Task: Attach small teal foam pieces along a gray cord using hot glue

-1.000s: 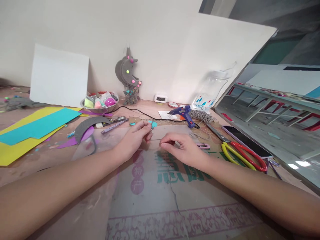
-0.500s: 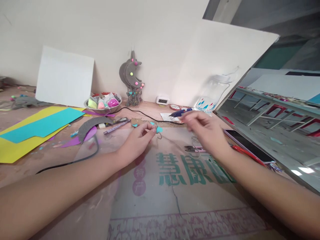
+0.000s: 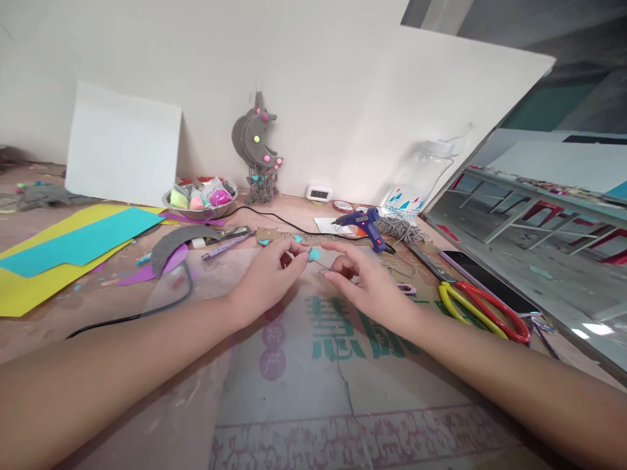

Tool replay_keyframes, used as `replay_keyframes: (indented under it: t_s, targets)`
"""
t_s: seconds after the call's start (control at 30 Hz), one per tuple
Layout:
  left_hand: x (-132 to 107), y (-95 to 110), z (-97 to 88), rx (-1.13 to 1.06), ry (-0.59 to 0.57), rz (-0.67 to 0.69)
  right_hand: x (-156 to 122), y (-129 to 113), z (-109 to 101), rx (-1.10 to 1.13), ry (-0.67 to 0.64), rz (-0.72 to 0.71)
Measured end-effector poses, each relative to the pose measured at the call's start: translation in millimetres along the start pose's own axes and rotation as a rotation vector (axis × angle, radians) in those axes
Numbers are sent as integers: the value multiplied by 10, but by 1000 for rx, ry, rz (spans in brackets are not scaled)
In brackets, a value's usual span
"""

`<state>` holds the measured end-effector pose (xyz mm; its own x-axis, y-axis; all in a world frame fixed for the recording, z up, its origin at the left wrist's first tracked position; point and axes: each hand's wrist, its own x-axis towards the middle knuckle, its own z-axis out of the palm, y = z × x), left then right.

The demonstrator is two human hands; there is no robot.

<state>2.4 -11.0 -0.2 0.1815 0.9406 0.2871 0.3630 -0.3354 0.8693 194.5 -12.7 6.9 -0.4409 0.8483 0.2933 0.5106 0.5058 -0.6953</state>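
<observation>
While pinching a small turquoise piece (image 3: 315, 254) in the bare left hand (image 3: 267, 274) at the centre of the frame, curving the bare right hand (image 3: 365, 281) just beside it, with thumb and forefinger parted; cannot tell whether pinching the thin grey cord (image 3: 322, 269) there. Note a blue plastic glue gun (image 3: 368, 224) right of centre.

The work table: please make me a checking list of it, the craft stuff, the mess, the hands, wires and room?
Surface: printed sheet on a pinkish table.
Job's things: teal piece; grey string bundle.
Clutter: glue gun, scissors, phone, bowl of packets, turquoise sheet over yellow sheet.
Hands: left hand pinches the teal piece; right hand beside it, grip unclear.
Cables: black cable runs toward the glue gun; dark cable near the left forearm.
Surroundings: white wall behind; red stools at right.
</observation>
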Motion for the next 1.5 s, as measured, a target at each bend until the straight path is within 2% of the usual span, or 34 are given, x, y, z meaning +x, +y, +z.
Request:
replay_keyframes:
  t_s: [0.07,0.13,0.27,0.43,0.67,1.0,1.13,1.27,1.5]
  targets:
    - [2,1,-2,11,-11,-15,-5,34,-36,-225,58,-92]
    - [0,5,-5,22,-34,-22,-5,42,-49,-296,89,-130]
    - [-12,17,-8,83,-95,33,-7,-3,-22,-259,162,-115]
    - [-21,13,4,188,-138,111,-15,-35,5,-234,155,-112]
    - [-45,14,29,212,-165,110,-8,-28,11,-220,153,-91]
    - [-37,-2,31,226,-163,141,31,39,22,-98,26,39]
    - [-36,12,19,171,-204,131,25,23,35,-71,39,73]
    - [-53,1,35,217,-216,92,21,16,49,-58,67,64]
    - [-56,-13,57,281,-210,137,0,-30,68,-42,40,86]
